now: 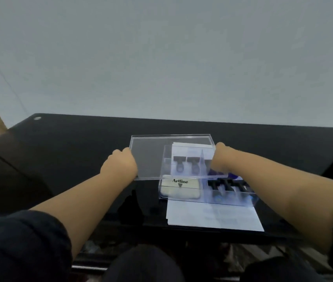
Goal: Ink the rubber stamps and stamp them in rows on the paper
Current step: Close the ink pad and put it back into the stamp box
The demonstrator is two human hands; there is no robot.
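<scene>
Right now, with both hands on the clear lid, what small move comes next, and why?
Probably carry the lid leftward and set it on the bare table. Both hands hold it over the box, covering the stamps and ink pad.

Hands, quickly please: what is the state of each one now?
Left hand: closed on the left edge of the clear lid.
Right hand: on the lid's right edge; its fingers are hidden, so the grip cannot be told.

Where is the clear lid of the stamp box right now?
In the head view, the clear lid is held between the left hand and right hand, offset left above the open stamp box.
</scene>
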